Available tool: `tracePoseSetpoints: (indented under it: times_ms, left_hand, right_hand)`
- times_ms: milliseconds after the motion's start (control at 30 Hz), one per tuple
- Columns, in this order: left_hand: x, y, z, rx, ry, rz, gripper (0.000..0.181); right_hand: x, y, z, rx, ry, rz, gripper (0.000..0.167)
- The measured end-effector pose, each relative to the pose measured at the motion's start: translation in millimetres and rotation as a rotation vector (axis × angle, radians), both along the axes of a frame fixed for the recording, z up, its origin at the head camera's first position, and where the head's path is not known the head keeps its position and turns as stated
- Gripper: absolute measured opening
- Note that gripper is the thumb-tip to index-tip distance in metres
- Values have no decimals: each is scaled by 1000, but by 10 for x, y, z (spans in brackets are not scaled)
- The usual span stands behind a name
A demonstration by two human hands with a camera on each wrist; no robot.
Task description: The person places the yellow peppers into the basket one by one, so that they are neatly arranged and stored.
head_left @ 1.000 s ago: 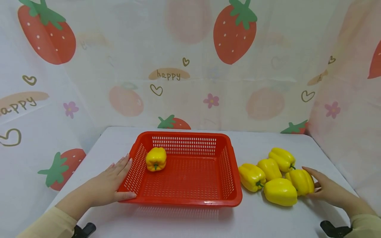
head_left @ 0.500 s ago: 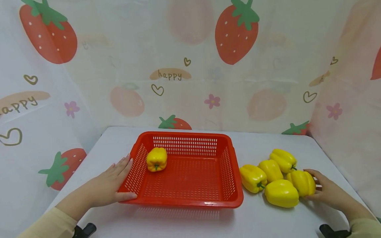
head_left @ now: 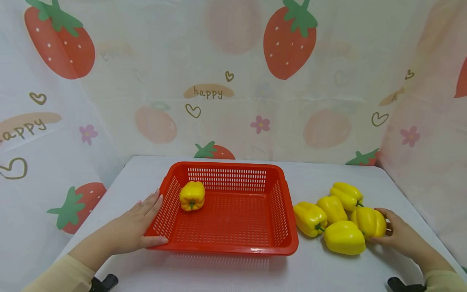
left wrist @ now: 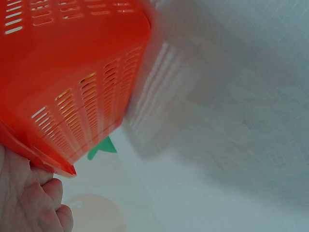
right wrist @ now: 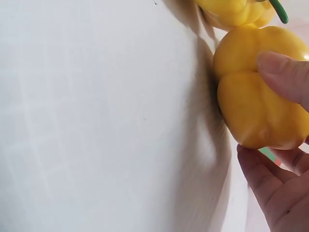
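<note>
My left hand rests along the left rim of a red basket, fingers nearly straight and thumb on the front rim. In the left wrist view that hand touches the basket at its rim. One yellow bell pepper sits inside, at the left. My right hand grips the rightmost yellow pepper of a cluster from its right side. The right wrist view shows the thumb of this hand on one side of the pepper and fingertips at another.
Right of the basket, other yellow peppers lie close together on the white table. The nearest pepper is beside the basket's right wall. A strawberry-patterned cloth hangs behind and at both sides.
My right thumb has moved in against the rightmost pepper, which has shifted slightly. The left hand keeps its place on the basket. The view has moved a little.
</note>
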State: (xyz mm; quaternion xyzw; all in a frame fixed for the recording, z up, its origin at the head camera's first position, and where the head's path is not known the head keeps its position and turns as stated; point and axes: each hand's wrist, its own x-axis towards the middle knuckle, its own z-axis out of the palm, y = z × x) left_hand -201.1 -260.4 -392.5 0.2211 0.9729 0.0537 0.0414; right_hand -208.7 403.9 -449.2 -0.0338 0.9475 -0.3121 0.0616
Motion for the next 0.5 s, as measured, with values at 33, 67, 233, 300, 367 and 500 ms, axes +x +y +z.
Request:
tracePoseSetpoints:
  times_ms: [33,67,233,300,367,500]
  left_hand:
    - [0,0,-1,0,0,0,109]
    - [-1,-1,-2,-1,0,0,109]
    - [0,0,7,-5,-10,3,111]
    - [0,0,13,-6,-18,5,112]
    - [-2,-1,19,-8,-24,6,112]
    - [-2,1,24,-13,-27,9,113]
  right_hand:
    - [0,1,1,7,8,1,99]
    - [1,4,2,13,16,2,98]
    - [19,39,34,40,48,5,93]
    - [29,64,64,34,54,8,91]
    - [29,87,97,31,68,13,89]
    - [22,120,186,22,99,29,87]
